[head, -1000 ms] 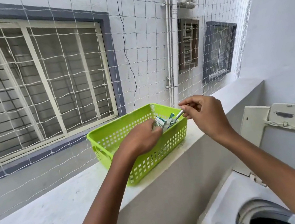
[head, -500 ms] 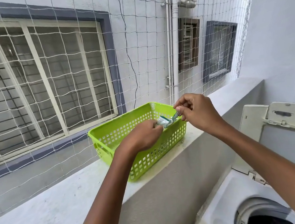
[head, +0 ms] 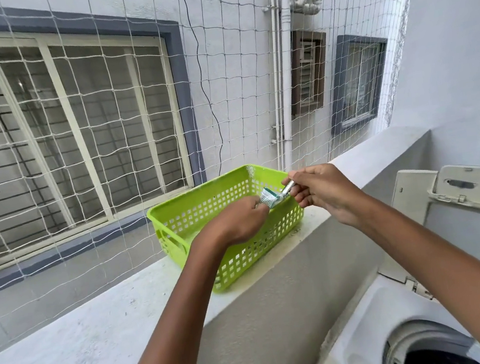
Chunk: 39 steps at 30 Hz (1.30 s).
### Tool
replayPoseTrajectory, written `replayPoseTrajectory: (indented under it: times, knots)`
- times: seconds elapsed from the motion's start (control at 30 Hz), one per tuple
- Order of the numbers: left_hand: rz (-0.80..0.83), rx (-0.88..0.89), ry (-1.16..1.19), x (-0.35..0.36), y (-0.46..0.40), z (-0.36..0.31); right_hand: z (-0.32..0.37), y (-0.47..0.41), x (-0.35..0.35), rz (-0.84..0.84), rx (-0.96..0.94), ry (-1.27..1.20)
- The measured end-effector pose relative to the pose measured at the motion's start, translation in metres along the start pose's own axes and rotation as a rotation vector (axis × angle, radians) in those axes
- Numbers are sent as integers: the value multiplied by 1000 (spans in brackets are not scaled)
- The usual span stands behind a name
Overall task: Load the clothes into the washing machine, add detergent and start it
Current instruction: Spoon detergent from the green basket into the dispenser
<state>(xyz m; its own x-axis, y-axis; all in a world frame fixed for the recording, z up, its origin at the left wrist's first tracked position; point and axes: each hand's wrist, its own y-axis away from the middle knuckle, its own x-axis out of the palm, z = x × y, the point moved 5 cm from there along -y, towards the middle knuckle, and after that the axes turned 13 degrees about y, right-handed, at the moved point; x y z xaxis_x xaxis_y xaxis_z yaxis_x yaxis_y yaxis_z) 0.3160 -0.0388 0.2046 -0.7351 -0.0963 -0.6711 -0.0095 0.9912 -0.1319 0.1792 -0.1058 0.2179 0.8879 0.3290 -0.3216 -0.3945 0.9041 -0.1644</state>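
Note:
A small white and teal detergent sachet (head: pixel 271 199) is held over a lime green perforated basket (head: pixel 194 217) that stands on the balcony ledge. My left hand (head: pixel 237 223) grips the sachet's lower end. My right hand (head: pixel 321 193) pinches its upper, silvery end between thumb and fingers. The white top-load washing machine (head: pixel 370 338) sits at the lower right with its lid (head: pixel 464 193) raised; the dark drum opening (head: pixel 435 354) shows. No clothes are visible from here.
The concrete ledge (head: pixel 72 353) runs from lower left to upper right, with a white safety net (head: pixel 222 93) stretched above it. Beyond the net are a building wall, windows and a drain pipe (head: pixel 287 85). A grey wall (head: pixel 460 64) closes the right side.
Both hands have dropped slightly toward the basket while keeping hold of the sachet, and my right hand has moved closer to my left.

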Motion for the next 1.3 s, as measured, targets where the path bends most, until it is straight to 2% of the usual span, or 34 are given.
replayPoseTrajectory:
  times: [0.5, 0.83, 1.17, 1.3]
  knots:
    - [-1, 25, 12, -1, -4, 5, -12, 3, -9, -142, 77, -323]
    - [12, 12, 17, -1, -3, 5, -8, 14, -31, -300, -2, -369]
    - [17, 10, 39, -1, -3, 6, -16, 18, -35, -363, 33, -418]
    - [21, 9, 43, -1, -3, 5, -17, 20, -35, -339, 6, -425]
